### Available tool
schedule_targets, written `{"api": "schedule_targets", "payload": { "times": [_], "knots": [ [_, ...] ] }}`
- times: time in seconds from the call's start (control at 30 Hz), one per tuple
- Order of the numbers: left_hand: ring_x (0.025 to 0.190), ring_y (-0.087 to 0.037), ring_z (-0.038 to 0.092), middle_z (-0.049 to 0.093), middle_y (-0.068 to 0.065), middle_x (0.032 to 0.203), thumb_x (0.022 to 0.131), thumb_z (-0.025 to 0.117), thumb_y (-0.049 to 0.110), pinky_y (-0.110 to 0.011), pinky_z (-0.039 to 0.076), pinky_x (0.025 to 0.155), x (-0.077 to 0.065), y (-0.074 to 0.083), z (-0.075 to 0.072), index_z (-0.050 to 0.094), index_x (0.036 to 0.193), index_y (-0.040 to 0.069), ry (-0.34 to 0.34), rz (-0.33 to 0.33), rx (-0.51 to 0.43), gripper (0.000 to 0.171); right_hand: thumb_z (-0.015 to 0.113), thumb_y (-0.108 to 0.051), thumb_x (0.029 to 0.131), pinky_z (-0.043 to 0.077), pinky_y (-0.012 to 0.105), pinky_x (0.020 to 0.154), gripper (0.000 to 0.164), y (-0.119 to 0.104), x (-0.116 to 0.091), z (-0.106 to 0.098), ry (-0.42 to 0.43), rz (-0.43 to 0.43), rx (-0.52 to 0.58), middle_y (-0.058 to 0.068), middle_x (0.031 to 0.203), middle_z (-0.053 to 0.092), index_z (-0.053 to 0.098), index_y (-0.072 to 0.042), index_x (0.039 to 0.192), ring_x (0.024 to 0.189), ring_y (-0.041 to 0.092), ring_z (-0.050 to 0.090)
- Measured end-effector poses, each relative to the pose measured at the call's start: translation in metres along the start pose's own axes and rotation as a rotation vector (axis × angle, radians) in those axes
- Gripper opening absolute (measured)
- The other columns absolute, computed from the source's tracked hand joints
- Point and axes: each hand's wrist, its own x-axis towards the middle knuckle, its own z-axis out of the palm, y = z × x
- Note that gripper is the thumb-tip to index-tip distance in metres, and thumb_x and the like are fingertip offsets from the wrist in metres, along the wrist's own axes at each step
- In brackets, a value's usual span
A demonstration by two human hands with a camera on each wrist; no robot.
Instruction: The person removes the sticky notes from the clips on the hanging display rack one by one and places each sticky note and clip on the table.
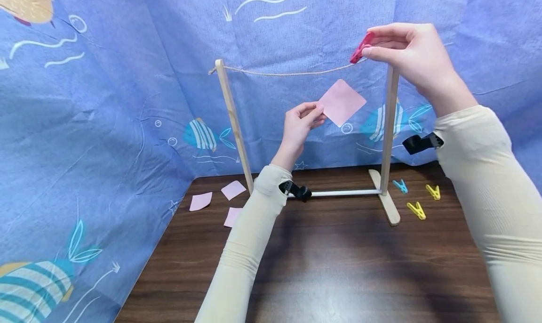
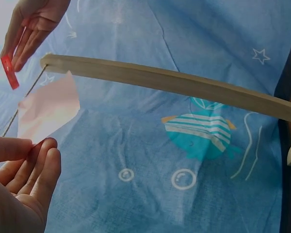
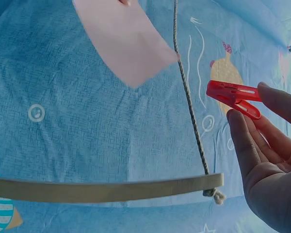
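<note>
My left hand [image 1: 301, 125] pinches one corner of a square pink paper [image 1: 342, 103] between thumb and fingers. The paper hangs in the air just below the string [image 1: 288, 73]; in the right wrist view its far corner meets the string [image 3: 190, 102] or lies in line with it, I cannot tell which. Higher up and to the right, my right hand [image 1: 417, 54] pinches the handles of a red clothespin [image 1: 361, 49] between thumb and fingertips. In the right wrist view the clothespin [image 3: 235, 97] points toward the string, apart from it and from the paper.
The string runs between two wooden posts [image 1: 234, 120] joined low down by a white rod [image 1: 338, 193]. Several pink papers [image 1: 201, 201] lie at the table's left. One blue clothespin [image 1: 400, 186] and two yellow clothespins [image 1: 417, 210] lie by the right foot. A blue fish-print cloth [image 1: 127, 101] hangs behind.
</note>
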Motion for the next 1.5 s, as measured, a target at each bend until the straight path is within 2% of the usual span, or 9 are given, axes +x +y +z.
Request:
{"api": "schedule_targets", "payload": {
  "times": [0.1,0.2,0.33,0.47,0.6,0.83,1.07,1.33,1.5],
  "knots": [
    [0.072,-0.016,0.069,0.072,-0.011,0.082,0.095,0.067,-0.001,-0.058,0.053,0.094,-0.003,-0.005,-0.003,0.067,0.112,-0.015,-0.001,-0.005,0.008,0.021,0.077,-0.024,0.091,0.041,0.02,0.108,0.047,0.005,-0.004,-0.005,0.017,0.008,0.047,-0.01,0.109,0.07,0.065,-0.013,0.135,0.103,0.005,0.064],
    [0.071,-0.014,0.069,0.071,-0.01,0.082,0.096,0.067,-0.001,-0.059,0.052,0.094,-0.006,-0.009,-0.008,0.066,0.112,-0.016,-0.008,-0.01,0.025,0.022,0.079,-0.02,0.09,0.046,0.011,0.095,0.046,0.011,-0.008,-0.01,0.033,0.031,0.115,-0.01,0.106,0.072,0.067,-0.012,0.133,0.099,0.006,0.066],
    [0.071,-0.014,0.069,0.072,-0.012,0.084,0.095,0.068,0.0,-0.061,0.051,0.094,-0.011,-0.012,-0.018,0.067,0.112,-0.015,-0.006,-0.021,0.05,0.022,0.08,-0.015,0.088,0.049,0.009,0.083,0.044,0.022,-0.014,-0.016,0.055,0.055,0.198,-0.009,0.102,0.074,0.069,-0.01,0.129,0.096,0.004,0.068],
    [0.072,-0.016,0.07,0.072,-0.011,0.085,0.095,0.068,-0.001,-0.058,0.053,0.092,-0.017,-0.014,-0.031,0.066,0.112,-0.015,0.001,-0.027,0.072,0.023,0.079,-0.01,0.088,0.052,0.009,0.08,0.038,0.038,-0.025,-0.022,0.081,0.048,0.242,-0.007,0.101,0.075,0.071,-0.008,0.125,0.093,0.003,0.07],
    [0.073,-0.016,0.07,0.071,-0.007,0.084,0.095,0.067,-0.001,-0.045,0.06,0.085,-0.023,-0.013,-0.047,0.066,0.112,-0.016,0.01,-0.029,0.087,0.023,0.078,-0.002,0.087,0.054,0.01,0.077,0.035,0.052,-0.038,-0.03,0.116,0.042,0.347,-0.004,0.098,0.076,0.073,-0.006,0.121,0.091,0.004,0.07],
    [0.071,-0.013,0.07,0.072,-0.001,0.08,0.095,0.066,-0.003,-0.037,0.062,0.077,-0.04,0.0,-0.08,0.065,0.11,-0.016,0.085,0.027,0.102,0.02,0.078,-0.003,0.087,0.049,0.007,0.08,0.039,0.073,-0.065,-0.044,0.215,0.082,0.319,-0.008,0.098,0.075,0.071,-0.007,0.125,0.092,0.002,0.068],
    [0.073,-0.013,0.07,0.074,0.0,0.082,0.094,0.069,-0.001,-0.035,0.062,0.078,-0.059,0.027,-0.123,0.071,0.101,-0.004,0.22,0.127,0.137,0.009,0.081,0.003,0.082,0.053,0.009,0.076,0.038,0.107,-0.096,-0.058,0.394,0.077,0.509,0.0,0.096,0.074,0.073,0.0,0.119,0.082,0.009,0.069],
    [0.069,-0.016,0.071,0.073,-0.007,0.079,0.092,0.068,-0.006,-0.028,0.062,0.069,-0.097,0.05,-0.195,0.075,0.093,0.002,0.428,0.218,0.079,0.01,0.069,0.019,0.084,0.057,0.015,0.062,0.03,0.154,-0.137,-0.071,0.519,0.063,0.76,0.007,0.088,0.075,0.073,0.007,0.112,0.07,0.012,0.072],
    [0.064,-0.016,0.071,0.072,-0.009,0.074,0.091,0.068,-0.008,-0.026,0.061,0.062,-0.123,0.056,-0.239,0.074,0.089,0.0,0.57,0.219,0.021,0.01,0.068,0.02,0.084,0.055,0.013,0.057,0.029,0.179,-0.158,-0.08,0.593,0.125,0.765,0.004,0.082,0.074,0.077,0.002,0.105,0.064,0.009,0.07]
  ]
}}
